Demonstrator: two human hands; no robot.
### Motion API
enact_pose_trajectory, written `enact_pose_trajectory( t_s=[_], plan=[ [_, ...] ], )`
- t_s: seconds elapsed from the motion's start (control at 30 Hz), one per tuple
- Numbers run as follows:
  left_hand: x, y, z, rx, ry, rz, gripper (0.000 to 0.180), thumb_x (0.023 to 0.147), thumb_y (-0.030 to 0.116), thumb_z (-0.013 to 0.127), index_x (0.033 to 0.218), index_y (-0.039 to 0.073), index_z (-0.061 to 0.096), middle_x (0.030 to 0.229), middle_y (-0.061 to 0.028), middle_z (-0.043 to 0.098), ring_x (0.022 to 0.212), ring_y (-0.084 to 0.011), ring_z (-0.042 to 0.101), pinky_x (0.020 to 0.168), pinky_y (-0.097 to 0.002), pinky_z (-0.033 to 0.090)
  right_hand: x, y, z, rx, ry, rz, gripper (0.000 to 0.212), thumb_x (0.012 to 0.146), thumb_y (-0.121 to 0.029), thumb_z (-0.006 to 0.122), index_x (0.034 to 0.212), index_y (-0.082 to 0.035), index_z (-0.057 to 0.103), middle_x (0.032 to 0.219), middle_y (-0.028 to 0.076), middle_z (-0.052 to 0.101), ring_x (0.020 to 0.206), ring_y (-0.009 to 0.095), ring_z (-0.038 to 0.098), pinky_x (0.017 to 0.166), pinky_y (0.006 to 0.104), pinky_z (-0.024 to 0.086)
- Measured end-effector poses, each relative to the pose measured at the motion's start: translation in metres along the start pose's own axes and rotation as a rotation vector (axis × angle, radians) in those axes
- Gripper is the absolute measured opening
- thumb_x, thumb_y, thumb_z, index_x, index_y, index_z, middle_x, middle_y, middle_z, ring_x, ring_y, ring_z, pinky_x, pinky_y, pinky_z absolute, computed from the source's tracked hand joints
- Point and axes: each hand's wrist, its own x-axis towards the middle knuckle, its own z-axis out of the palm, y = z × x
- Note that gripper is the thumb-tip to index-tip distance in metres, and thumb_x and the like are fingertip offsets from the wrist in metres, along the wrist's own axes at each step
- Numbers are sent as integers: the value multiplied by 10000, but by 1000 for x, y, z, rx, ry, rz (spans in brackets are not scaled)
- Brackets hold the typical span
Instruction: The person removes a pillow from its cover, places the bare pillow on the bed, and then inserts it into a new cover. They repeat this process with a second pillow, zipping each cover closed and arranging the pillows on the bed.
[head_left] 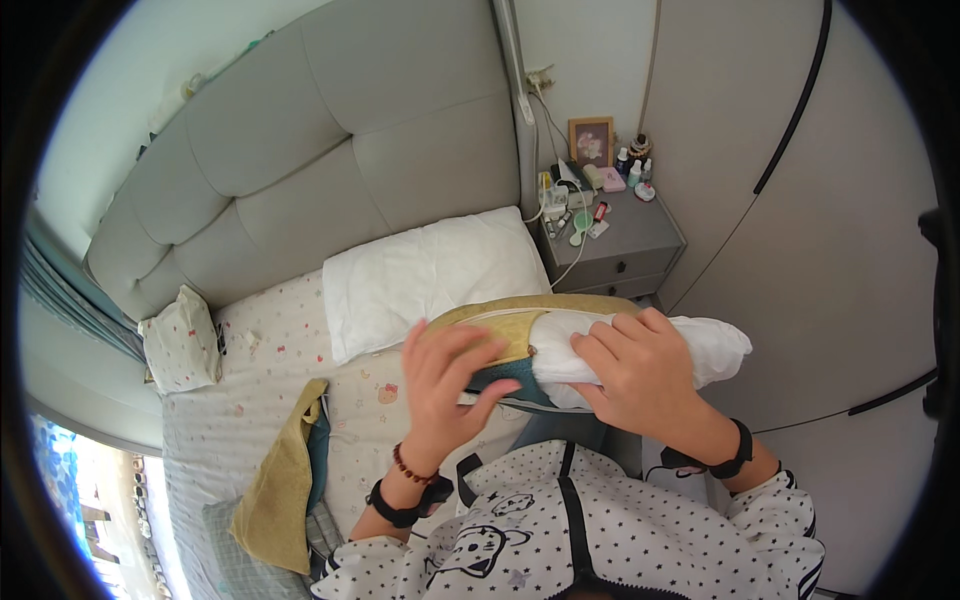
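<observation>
In front of me is a white cushion insert, partly inside a mustard-and-teal cushion cover. My right hand grips the insert, its fingers over the top and the thumb below. At the cover's left side is my left hand, fingers and thumb spread apart and slightly blurred. Whether its fingertips touch the cover, I cannot tell. The insert's left part is hidden within the cover, while its right end sticks out past my right hand.
A white pillow lies on the bed against the grey headboard. To the left are a small patterned pillow and another mustard-and-teal cover over a grey checked cloth item. A cluttered nightstand stands beside the wardrobe.
</observation>
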Motion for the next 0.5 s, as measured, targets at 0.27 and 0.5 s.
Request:
enact_pose_trajectory(
  t_s=[0.27, 0.5],
  plan=[
    [11, 2, 13, -51, 43, 86, 198, 651, 151, 807, 798, 99, 685, 856, -14, 641, 873, -200, 601, 988, -458, 360, -4, 11, -8, 15, 40, 19, 296, 520, -171, 737, 770, -104, 594, 743, -15, 565, 704, 186, 527, 663, 319, 391],
    [-12, -60, 4, -57, 244, -176, 132, 798, 140, 714, 774, 73, 603, 752, -28, 589, 758, -176, 561, 903, -381, 409, -20, 43, -34, 60, 114, 156, 282, 558, -147, 792, 736, -86, 583, 670, 20, 528, 672, 217, 496, 617, 337, 359]
  ],
)
